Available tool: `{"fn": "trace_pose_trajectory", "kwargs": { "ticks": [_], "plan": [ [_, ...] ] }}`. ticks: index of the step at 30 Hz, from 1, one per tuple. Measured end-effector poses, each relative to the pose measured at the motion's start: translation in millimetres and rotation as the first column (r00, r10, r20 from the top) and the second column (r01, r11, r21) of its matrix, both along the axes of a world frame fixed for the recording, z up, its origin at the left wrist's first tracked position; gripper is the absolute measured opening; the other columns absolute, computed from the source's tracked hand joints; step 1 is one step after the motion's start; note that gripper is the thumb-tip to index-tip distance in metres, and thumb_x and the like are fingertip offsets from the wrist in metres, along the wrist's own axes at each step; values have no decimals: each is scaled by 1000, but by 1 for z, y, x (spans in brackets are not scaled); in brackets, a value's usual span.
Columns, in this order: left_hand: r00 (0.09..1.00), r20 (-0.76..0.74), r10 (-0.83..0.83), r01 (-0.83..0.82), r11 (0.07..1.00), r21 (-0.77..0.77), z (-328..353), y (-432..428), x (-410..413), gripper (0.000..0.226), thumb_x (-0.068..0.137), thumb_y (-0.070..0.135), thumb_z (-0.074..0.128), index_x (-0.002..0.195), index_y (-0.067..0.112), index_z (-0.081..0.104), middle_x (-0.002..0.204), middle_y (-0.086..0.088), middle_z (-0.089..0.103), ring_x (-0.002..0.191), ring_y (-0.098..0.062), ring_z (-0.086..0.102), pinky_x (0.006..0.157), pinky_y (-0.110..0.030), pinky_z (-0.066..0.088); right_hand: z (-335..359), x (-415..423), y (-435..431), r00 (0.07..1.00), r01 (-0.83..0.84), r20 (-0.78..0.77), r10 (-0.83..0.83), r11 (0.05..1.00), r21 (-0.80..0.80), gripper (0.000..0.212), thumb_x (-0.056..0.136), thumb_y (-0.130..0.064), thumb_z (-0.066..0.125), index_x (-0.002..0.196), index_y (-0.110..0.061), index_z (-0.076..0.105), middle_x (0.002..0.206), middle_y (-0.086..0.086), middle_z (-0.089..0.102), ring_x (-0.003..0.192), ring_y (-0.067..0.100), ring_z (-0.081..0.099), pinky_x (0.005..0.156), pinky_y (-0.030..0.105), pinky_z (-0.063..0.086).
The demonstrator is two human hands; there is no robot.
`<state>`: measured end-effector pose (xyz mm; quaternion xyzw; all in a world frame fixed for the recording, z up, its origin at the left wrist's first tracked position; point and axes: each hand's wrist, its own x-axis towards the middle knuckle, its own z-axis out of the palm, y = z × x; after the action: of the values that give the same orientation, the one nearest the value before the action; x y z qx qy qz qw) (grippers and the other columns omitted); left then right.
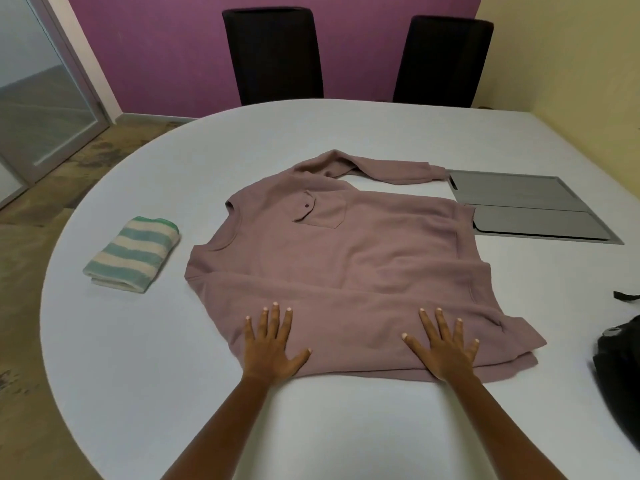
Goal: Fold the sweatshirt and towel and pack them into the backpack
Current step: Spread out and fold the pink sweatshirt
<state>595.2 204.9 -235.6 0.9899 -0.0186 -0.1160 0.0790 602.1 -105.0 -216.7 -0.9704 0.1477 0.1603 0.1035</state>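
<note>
Sweatshirt (346,258) lies spread on the white counter (138,341), one sleeve laid along its near edge. Left hand (273,351) and right hand (446,351) press there, each grip apart, fingers spread flat, holding nothing. Folded striped towel (133,254) sits left of the sweatshirt; black backpack (620,368) shows far right of it.

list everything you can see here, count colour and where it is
sweatshirt: 1, mauve, spread mid-table
towel: 1, green and cream stripes, folded, left of sweatshirt
backpack: 1, black, right edge, partly out of frame
table: 1, white, under everything
panel: 1, grey, set in tabletop, beyond sweatshirt's right end
chairs: 2, black, far side of table
wall: 1, purple, behind chairs
left hand: 1, flat on sweatshirt's near edge, fingers straight
right hand: 1, likewise, further right
</note>
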Motion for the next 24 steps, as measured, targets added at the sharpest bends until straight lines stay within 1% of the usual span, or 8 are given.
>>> {"fn": "trace_pose_trajectory", "kwargs": {
  "ticks": [6,10,12,16,18,21,23,24],
  "plan": [
    [1000,-17,13,-13,1000,-20,-4,-14,10,81,85,69,-1,129,15,40,125,-17,61,108,-37,62,94,-54,26,0,13,-16,1000,-9,-16,8,1000,-19,76,81,-74,29,143,-45,-4,157,-11,-7,144,27,-6,112,56,2],
    [1000,2,-1,2,999,-32,-3,-1,7,78,85,70,1,128,20,42,122,-21,61,105,-39,63,86,-51,49,0,8,-18,999,-28,21,28,999,-32,74,85,-70,28,145,-41,-3,157,-9,-6,145,27,-4,113,54,4],
    [1000,17,-9,9,1000,-26,-1,12,5,81,85,71,4,127,20,50,119,-28,61,102,-42,63,80,-50,52,0,1,-21,997,-56,51,59,997,-54,73,85,-71,22,146,-38,-2,158,-6,-2,145,27,-1,115,52,8],
    [995,-57,-87,89,996,19,2,38,-4,90,84,74,8,124,11,58,119,-33,58,105,-46,61,80,-51,51,-1,-18,-25,986,-75,144,86,994,-77,122,45,-88,-23,147,-30,8,157,-2,9,144,29,9,114,47,12],
    [981,-62,-182,186,981,60,4,52,-11,96,80,81,12,134,9,47,128,-35,50,115,-48,53,90,-51,45,-2,-29,-33,983,-137,113,144,988,-71,133,35,-90,-29,147,-28,5,157,-4,5,145,27,5,115,44,10],
    [944,-5,-329,326,934,147,11,72,-22,101,73,87,12,149,19,18,131,-32,49,119,-44,51,96,-42,43,0,-48,-49,941,-321,97,323,946,-36,117,52,-94,-5,146,-26,3,153,-8,5,144,25,8,113,46,17],
    [928,15,-373,362,909,208,15,78,-24,83,82,77,17,145,25,22,119,-24,61,105,-35,64,84,-34,52,1,-60,-62,894,-407,174,414,910,-73,89,72,-75,29,145,-26,20,147,-1,29,134,33,36,100,49,39],
    [918,19,-396,384,902,198,16,78,-26,72,83,69,32,140,26,28,114,-22,64,100,-33,67,79,-33,55,3,-64,-67,886,-422,184,425,905,-59,76,74,-58,40,140,-23,28,141,4,41,123,37,49,90,47,47]
  ]
}}
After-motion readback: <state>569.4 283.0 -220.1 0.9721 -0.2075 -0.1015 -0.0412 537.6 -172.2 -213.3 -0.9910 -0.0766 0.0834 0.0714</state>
